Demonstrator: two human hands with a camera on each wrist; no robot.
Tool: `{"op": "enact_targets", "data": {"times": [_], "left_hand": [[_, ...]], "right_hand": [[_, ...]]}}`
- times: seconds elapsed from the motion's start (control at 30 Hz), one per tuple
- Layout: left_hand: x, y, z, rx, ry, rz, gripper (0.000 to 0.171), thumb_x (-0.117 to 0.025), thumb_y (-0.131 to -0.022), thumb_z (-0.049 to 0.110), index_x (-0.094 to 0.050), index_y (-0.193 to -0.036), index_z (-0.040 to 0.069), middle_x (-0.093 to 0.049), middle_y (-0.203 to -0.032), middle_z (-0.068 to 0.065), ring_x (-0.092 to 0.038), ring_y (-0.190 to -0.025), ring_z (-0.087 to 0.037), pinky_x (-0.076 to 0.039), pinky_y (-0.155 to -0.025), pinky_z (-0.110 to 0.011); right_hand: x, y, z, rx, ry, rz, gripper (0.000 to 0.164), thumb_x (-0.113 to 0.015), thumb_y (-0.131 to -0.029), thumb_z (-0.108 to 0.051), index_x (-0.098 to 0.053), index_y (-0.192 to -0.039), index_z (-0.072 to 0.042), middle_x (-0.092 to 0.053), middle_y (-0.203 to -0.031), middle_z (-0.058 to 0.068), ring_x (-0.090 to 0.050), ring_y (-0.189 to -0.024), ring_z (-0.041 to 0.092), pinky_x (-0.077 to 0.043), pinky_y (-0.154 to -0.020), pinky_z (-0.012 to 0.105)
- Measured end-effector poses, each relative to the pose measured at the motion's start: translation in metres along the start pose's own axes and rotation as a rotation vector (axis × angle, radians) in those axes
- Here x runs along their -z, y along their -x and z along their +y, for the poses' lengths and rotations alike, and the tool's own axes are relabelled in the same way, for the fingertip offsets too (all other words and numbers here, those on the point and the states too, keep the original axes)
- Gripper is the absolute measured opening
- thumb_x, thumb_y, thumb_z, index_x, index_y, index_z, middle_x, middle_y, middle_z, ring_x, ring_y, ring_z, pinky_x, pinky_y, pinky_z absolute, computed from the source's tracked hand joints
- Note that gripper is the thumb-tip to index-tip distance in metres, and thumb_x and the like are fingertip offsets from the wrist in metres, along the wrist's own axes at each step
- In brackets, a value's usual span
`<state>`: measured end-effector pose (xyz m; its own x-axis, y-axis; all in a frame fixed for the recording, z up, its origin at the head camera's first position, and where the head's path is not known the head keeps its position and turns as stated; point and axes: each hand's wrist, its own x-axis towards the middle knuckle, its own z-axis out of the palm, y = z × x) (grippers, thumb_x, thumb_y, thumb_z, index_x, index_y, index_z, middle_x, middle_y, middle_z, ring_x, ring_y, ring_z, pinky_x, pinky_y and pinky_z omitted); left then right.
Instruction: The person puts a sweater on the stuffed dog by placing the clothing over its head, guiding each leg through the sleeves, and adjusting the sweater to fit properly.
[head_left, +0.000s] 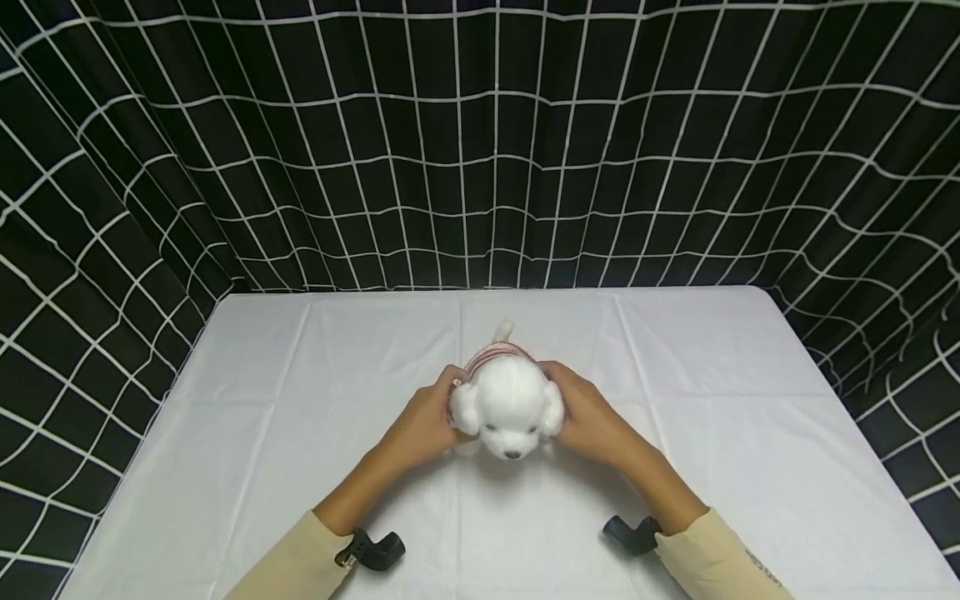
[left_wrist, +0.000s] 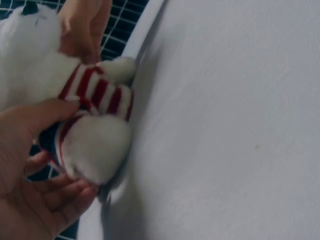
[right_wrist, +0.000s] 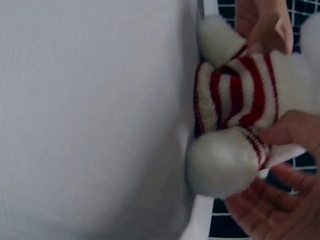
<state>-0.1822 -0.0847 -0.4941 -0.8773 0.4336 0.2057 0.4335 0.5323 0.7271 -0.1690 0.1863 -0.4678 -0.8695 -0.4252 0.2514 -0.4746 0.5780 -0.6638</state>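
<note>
A white plush dog (head_left: 510,404) in a red-and-white striped knit top faces the camera in the head view. Its tail points up behind it. My left hand (head_left: 431,417) holds the dog's side from the left, and my right hand (head_left: 588,412) grips the opposite side. The left wrist view shows the left thumb (left_wrist: 55,112) against the striped top (left_wrist: 97,92), with the fingers around a front leg (left_wrist: 97,147). In the right wrist view, the right thumb and fingers (right_wrist: 270,205) lie around the other front leg (right_wrist: 222,162).
A white cloth with fold lines covers the table (head_left: 337,467). Black curtains (head_left: 480,150) with a white grid stand behind and at both sides. Dark curved mounts (head_left: 378,550) sit at both wrists, beside beige sleeves (head_left: 292,558).
</note>
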Motion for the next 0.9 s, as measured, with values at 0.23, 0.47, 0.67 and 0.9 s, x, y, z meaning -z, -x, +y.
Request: {"op": "enact_targets", "data": {"times": [0.23,0.47,0.67,0.9], "left_hand": [[-0.007,0.000,0.006,-0.009,0.024,0.027,0.064,-0.088,-0.075,0.016,-0.048,-0.125,0.010,-0.073,-0.109,-0.014,-0.073,-0.095,-0.026,-0.058,-0.078,-0.040],[-0.007,-0.005,0.014,0.073,0.105,-0.021,0.065,-0.084,-0.077,0.022,-0.046,-0.128,0.010,-0.070,-0.118,-0.010,-0.069,-0.106,-0.025,-0.056,-0.085,-0.041],[-0.001,-0.011,0.017,0.041,0.116,-0.029,0.066,-0.082,-0.077,0.016,-0.044,-0.131,0.010,-0.070,-0.121,-0.013,-0.070,-0.107,-0.025,-0.056,-0.085,-0.041],[0.005,-0.026,0.015,-0.020,0.066,0.048,0.066,-0.085,-0.075,0.013,-0.044,-0.127,0.012,-0.073,-0.110,-0.013,-0.073,-0.094,-0.026,-0.058,-0.080,-0.040]], "right_hand": [[-0.005,0.005,-0.004,-0.114,-0.006,-0.022,0.037,-0.068,-0.093,-0.011,-0.058,-0.127,0.000,-0.070,-0.115,0.013,-0.068,-0.106,0.028,-0.055,-0.090,0.046],[-0.012,0.007,-0.011,-0.213,-0.127,-0.071,0.043,-0.068,-0.088,-0.005,-0.059,-0.130,0.002,-0.069,-0.118,0.016,-0.067,-0.104,0.029,-0.055,-0.087,0.046],[-0.020,0.003,-0.012,-0.140,-0.085,0.021,0.049,-0.081,-0.078,-0.001,-0.061,-0.123,0.002,-0.071,-0.112,0.016,-0.069,-0.104,0.031,-0.056,-0.086,0.044],[-0.018,-0.013,-0.009,-0.060,0.003,0.142,0.020,-0.071,-0.080,0.009,-0.066,-0.098,0.001,-0.070,-0.084,0.011,-0.060,-0.071,0.016,-0.052,-0.064,0.032]]}}
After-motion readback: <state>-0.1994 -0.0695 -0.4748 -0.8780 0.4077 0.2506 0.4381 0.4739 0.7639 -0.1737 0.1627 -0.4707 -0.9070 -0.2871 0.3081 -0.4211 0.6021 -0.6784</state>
